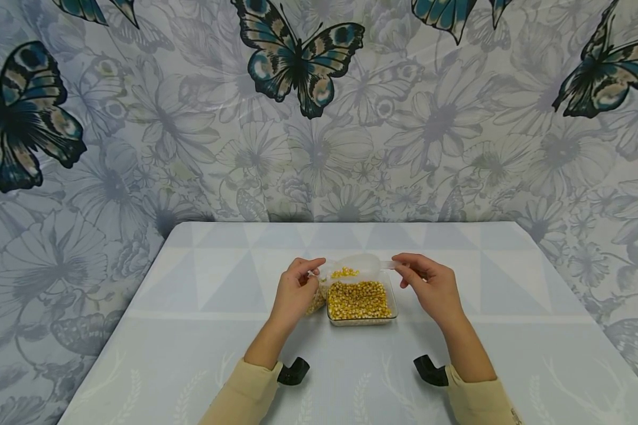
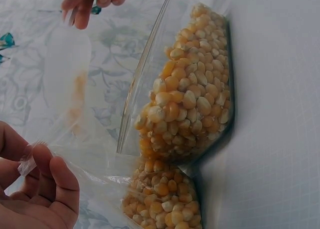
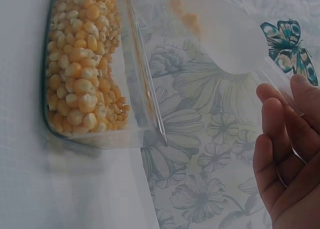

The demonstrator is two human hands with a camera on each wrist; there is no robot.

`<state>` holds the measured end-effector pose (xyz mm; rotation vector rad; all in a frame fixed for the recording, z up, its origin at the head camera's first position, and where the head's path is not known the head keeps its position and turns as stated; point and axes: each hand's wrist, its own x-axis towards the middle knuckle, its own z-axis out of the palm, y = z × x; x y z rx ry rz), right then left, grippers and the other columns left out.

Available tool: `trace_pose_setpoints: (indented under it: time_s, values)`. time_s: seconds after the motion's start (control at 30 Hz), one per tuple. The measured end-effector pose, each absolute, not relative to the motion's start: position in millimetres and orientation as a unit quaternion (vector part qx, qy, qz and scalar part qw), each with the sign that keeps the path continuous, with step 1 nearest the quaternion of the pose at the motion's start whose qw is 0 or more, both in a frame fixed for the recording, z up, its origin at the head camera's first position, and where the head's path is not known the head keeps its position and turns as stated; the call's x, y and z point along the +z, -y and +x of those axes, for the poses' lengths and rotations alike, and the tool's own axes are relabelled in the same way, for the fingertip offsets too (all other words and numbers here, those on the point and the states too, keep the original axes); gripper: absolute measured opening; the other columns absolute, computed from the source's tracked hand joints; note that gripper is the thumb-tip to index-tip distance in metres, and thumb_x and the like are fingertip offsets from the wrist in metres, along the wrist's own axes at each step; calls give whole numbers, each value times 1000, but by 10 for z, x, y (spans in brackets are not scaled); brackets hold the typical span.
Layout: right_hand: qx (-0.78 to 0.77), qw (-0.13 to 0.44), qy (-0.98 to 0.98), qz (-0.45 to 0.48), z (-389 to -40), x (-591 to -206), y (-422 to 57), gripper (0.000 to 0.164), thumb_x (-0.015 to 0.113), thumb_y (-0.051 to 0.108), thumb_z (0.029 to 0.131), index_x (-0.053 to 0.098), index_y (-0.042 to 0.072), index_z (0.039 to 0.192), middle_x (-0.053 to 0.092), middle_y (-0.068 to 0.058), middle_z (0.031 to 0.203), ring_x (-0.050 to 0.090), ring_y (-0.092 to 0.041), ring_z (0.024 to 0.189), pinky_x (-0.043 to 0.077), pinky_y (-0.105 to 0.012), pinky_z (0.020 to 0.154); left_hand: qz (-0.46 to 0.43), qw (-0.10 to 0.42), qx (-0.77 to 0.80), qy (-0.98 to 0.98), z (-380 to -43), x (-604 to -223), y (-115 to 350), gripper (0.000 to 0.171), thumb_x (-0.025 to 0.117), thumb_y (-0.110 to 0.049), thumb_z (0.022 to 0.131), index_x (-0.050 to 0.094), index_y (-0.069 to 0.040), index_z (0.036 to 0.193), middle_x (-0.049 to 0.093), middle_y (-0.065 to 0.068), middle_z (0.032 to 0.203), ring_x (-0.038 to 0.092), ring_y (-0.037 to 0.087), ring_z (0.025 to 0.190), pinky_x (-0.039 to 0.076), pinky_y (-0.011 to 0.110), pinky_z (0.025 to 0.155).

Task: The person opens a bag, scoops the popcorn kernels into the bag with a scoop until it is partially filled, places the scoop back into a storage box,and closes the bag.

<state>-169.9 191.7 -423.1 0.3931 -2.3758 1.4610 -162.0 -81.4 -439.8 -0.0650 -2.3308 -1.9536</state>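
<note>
My right hand (image 1: 430,286) pinches the handle of a translucent white scoop (image 1: 365,262) between thumb and fingers. Some yellow corn kernels (image 1: 345,272) lie in the scoop, which is held over the far side of a clear rectangular container (image 1: 363,322). That container is full of corn kernels (image 3: 82,69). With thumb and fingers, my left hand (image 1: 293,292) pinches the edge of a clear plastic bag (image 2: 95,159). More corn (image 2: 165,199) fills the bag's lower part, close against the container's left side. The scoop's tip overlaps the bag's mouth in the left wrist view.
Everything stands on a pale table (image 1: 234,348) with a triangle pattern. Its far edge meets a floral backdrop (image 1: 319,153) with printed butterflies. A black wrist-camera piece (image 1: 293,372) sticks out from the left sleeve, and another (image 1: 430,372) from the right.
</note>
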Motion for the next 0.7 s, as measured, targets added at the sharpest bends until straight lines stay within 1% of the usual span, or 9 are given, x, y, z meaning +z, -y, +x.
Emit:
trace_pose_setpoints:
  time_s: [0.33, 0.47, 0.7]
  values:
    - [514, 160, 832, 138, -1697, -4231, -1916, 17, 68, 15, 94, 75, 17, 109, 70, 8, 81, 63, -10, 64, 40, -25, 48, -31, 51, -647, 760, -1625, -4407, 818, 41, 52, 3, 92, 70, -12, 126, 59, 13, 106, 41, 11, 70, 35, 20, 59]
    - [512, 163, 832, 137, -1687, -4219, -1908, 17, 69, 14, 94, 75, 17, 109, 70, 7, 80, 62, -10, 64, 39, -25, 48, -32, 51, -646, 761, -1621, -4410, 825, 41, 52, 3, 92, 70, -12, 126, 59, 13, 106, 41, 11, 70, 35, 20, 59]
    - [510, 169, 832, 141, -1669, -4199, -1888, 18, 69, 14, 93, 75, 18, 110, 70, 4, 80, 62, -10, 65, 39, -25, 48, -36, 51, -643, 764, -1611, -4411, 830, 42, 52, 3, 93, 71, -16, 124, 59, 12, 105, 42, 13, 71, 36, 20, 60]
